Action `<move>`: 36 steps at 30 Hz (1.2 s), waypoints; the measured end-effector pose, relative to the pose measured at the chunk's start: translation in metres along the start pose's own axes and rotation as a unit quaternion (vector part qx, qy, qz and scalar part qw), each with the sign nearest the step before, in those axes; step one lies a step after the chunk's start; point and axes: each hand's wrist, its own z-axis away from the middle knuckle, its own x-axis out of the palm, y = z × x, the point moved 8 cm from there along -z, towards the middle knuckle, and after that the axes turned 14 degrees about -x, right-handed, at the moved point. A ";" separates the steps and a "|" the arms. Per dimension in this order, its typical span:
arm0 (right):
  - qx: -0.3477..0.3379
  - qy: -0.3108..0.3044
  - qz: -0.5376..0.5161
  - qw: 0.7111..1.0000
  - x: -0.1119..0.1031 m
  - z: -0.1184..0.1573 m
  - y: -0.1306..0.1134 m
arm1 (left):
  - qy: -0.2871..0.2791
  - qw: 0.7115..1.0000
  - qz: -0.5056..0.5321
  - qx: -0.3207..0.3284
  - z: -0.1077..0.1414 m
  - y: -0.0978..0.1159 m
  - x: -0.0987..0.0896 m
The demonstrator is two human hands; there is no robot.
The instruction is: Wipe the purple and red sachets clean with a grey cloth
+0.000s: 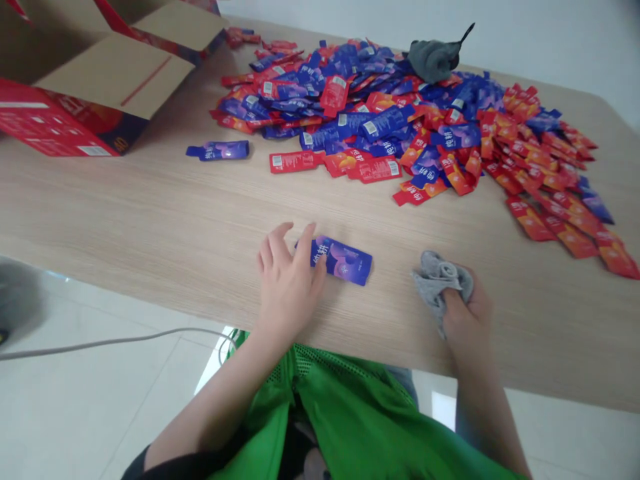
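A purple pouch (345, 259) with a printed front lies on the table just in front of me. My left hand (287, 273) is over its left end, fingers spread and bent, the thumb and forefinger at the pouch; whether they press on it I cannot tell. To the right, my right hand (467, 313) is closed around a crumpled grey cloth (434, 277), close to the tabletop. Farther back spreads a big heap of purple and red-orange pouches (360, 113). One more purple pouch (225, 151) lies apart, left of the heap.
At the back left stands an open red cardboard box (55, 127), its flaps folded outward. A dark grey cloth bundle (433, 59) rests on the heap's far side by the wall. The wooden table (125, 220) ends just before my body; a cable (125, 340) runs below its edge at left.
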 end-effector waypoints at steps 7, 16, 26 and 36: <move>-0.026 -0.002 0.037 0.999 0.003 -0.002 -0.005 | -0.142 0.936 -0.014 0.322 0.037 0.046 0.040; 0.001 -0.002 0.051 0.999 0.003 -0.003 0.000 | -0.143 0.953 -0.068 0.258 0.047 0.058 0.077; 0.007 0.029 0.096 0.995 -0.001 -0.005 -0.009 | -0.154 0.969 -0.009 0.195 0.018 0.037 0.028; -0.247 -0.170 0.196 0.934 0.138 -0.012 -0.115 | -0.144 0.969 -0.086 0.180 0.018 -0.019 0.049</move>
